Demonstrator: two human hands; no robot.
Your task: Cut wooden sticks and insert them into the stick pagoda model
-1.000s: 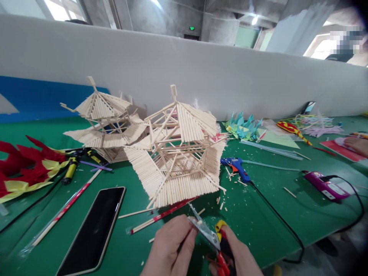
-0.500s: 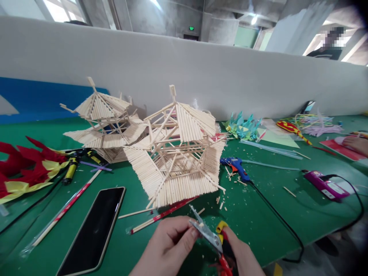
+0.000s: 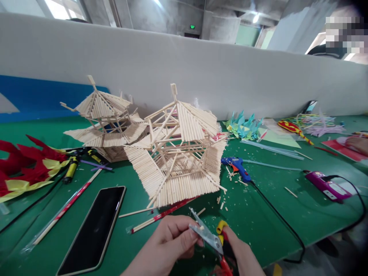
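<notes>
My right hand (image 3: 240,249) grips the red-and-yellow handles of a pair of scissors (image 3: 211,238), whose blades are apart and point up and left. The fingers of my left hand (image 3: 172,239) are pinched at the blades. A small pale end of a wooden stick (image 3: 201,227) shows between the blades; the rest of the stick is hidden by my fingers. Just beyond my hands stands a pavilion model (image 3: 179,191) built of thin wooden sticks, part of its upper roof open framework. Cut stick bits (image 3: 222,206) lie at its right corner.
Left of my hands lies a phone (image 3: 93,230). A second stick pavilion (image 3: 103,109) stands behind. To the right are a blue glue gun (image 3: 235,166) with a cord and a purple power strip (image 3: 327,186). Another person's hand (image 3: 356,145) rests at the far right.
My left hand has shifted slightly left and turned a little at the blades. The scissors stay nearly in place, blades still apart. The view has shifted very slightly.
</notes>
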